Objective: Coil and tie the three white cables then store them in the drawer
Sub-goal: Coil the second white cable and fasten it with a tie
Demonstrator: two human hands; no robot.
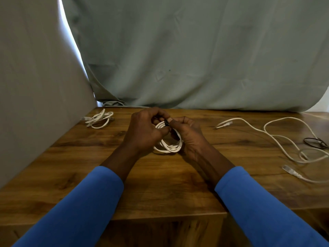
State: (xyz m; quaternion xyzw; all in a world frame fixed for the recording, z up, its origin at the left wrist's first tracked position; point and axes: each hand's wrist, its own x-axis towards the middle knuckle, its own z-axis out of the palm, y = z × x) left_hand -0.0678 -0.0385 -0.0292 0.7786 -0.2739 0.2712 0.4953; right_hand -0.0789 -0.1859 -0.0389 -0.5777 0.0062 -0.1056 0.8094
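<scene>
We are tying the coiled white cable [169, 147], held between our left hand [144, 130] and right hand [187, 134], whose fingers [175, 122] pinch its black tie [167, 123]; next, probably, it needs cinching tight.

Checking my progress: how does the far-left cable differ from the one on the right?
The left cable is wound into a tight coil; the right cable sprawls uncoiled. The left cable takes little room; the right cable spreads widely across the table. Both are white and lie untouched.
</scene>
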